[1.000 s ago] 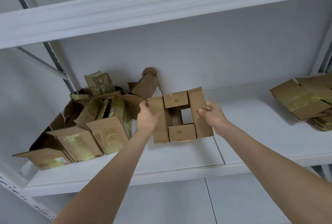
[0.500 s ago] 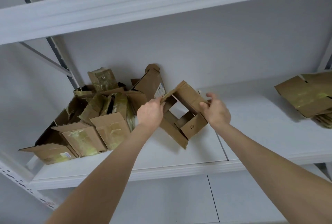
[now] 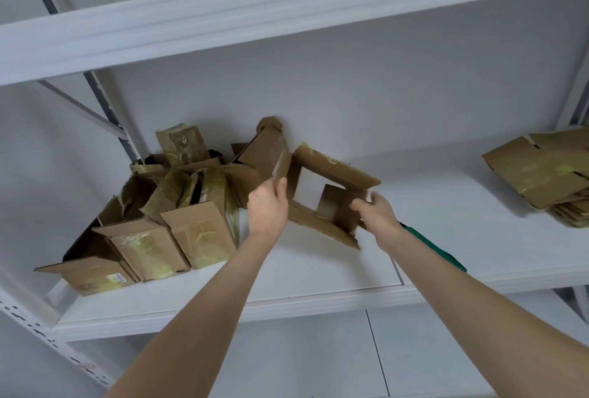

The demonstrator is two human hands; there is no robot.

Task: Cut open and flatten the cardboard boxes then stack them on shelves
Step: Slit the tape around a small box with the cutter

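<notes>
I hold a small brown cardboard box [image 3: 331, 171] above the white shelf [image 3: 318, 270], both ends open so I see through it. My left hand [image 3: 267, 209] grips a flap at its left end. My right hand [image 3: 374, 211] grips its right corner and flap. The box is tilted, its long side running down to the right. A pile of taped cardboard boxes [image 3: 159, 216] fills the shelf's left side, just left of my left hand. A stack of flattened boxes [image 3: 541, 174] lies at the shelf's right end.
A green-handled tool [image 3: 433, 247] lies on the shelf behind my right forearm. Another white shelf board [image 3: 287, 11] runs overhead. A metal upright with a diagonal brace [image 3: 105, 104] stands at the back left. A white wall closes the back.
The box has turned from upright with its flaps facing me to a tilted, see-through position, and it has shifted slightly right. Both hands kept their grip while rotating it.
</notes>
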